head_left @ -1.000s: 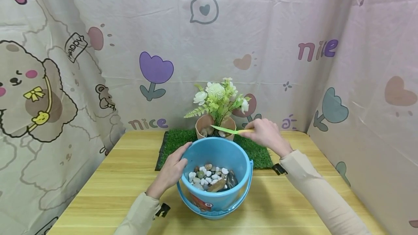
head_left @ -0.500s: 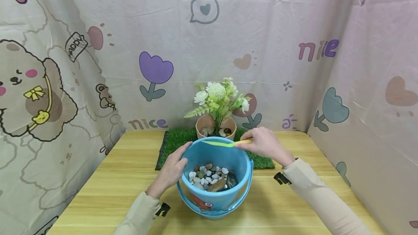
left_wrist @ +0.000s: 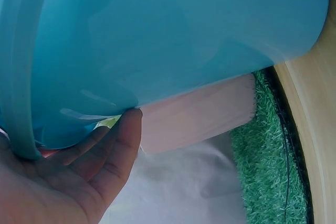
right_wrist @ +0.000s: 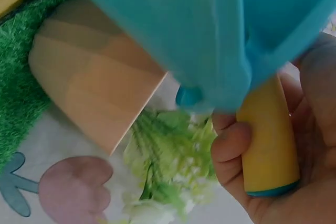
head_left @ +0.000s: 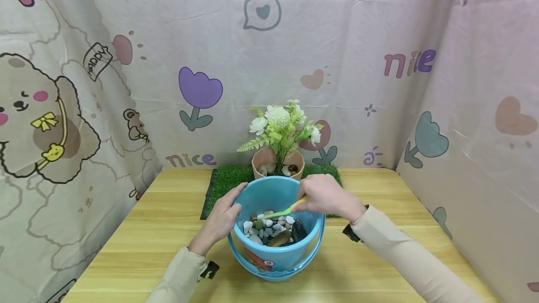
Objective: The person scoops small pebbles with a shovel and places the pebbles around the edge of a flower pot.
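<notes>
A light-blue bucket stands on the table, its handle hanging down at the front. White, grey and brown stones lie inside it, with a large brown one and a dark one near the front right. My left hand grips the bucket's left rim; its fingers touch the wall in the left wrist view. My right hand is over the right rim and grips the yellow handle of a small trowel. The trowel's green blade reaches down to the stones; its tip is hard to make out.
Behind the bucket, a pinkish-tan flowerpot stands on a green artificial grass mat. It holds white flowers and a few stones. A printed cloth hangs round the back and sides of the wooden table.
From above the flowerpot, my right hand has brought the trowel back and down into the bucket. A dark brown stone now shows in the pot. My left hand stays on the rim.
</notes>
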Tool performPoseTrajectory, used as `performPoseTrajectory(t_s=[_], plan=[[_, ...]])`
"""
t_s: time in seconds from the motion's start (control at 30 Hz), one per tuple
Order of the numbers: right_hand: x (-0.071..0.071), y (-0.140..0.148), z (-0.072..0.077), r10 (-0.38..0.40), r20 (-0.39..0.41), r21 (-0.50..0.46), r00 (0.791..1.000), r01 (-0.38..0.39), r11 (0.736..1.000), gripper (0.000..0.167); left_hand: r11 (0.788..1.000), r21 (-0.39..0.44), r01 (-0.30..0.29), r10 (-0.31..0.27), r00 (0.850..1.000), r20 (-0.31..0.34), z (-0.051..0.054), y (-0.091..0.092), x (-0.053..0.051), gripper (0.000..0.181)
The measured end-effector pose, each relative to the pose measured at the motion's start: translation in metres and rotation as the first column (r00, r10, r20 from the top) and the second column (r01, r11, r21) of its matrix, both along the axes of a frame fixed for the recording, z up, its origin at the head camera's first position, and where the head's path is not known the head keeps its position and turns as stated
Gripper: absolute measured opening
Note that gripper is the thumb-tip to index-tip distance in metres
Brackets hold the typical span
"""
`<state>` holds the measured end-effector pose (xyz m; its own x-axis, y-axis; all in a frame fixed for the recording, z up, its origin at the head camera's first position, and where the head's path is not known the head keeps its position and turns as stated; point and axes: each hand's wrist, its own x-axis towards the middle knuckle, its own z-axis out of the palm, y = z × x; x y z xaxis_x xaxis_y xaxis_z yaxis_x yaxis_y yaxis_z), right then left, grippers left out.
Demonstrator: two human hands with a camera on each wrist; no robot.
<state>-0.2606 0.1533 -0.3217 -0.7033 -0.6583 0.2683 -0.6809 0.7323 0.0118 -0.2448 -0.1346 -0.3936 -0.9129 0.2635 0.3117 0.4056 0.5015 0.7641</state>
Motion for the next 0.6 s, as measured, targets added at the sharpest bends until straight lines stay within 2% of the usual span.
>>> performPoseTrajectory(t_s=[0.17, 0.4, 0.47, 0.6], plan=[[0.005, -0.013, 0.0, 0.043, 0.018, 0.067, 0.999, -0.044, 0.997, 0.029, 1.0, 0.003, -0.004, 0.004, 1.0, -0.002, -0.001, 0.0, 0.001, 0.06], [0.006, -0.019, 0.001, 0.059, 0.017, 0.098, 0.998, -0.06, 0.993, 0.056, 1.0, 0.009, -0.006, 0.006, 1.0, -0.005, -0.001, 0.0, 0.001, 0.061], [0.005, -0.019, -0.002, 0.058, -0.012, 0.098, 0.998, -0.057, 0.994, 0.054, 1.0, 0.008, -0.006, 0.006, 1.0, -0.004, 0.0, 0.0, 0.001, 0.06], [0.003, -0.02, -0.007, 0.042, -0.059, 0.084, 0.997, -0.037, 0.996, 0.039, 1.0, 0.007, -0.006, 0.006, 1.0, -0.006, -0.001, 0.001, 0.001, 0.06]])
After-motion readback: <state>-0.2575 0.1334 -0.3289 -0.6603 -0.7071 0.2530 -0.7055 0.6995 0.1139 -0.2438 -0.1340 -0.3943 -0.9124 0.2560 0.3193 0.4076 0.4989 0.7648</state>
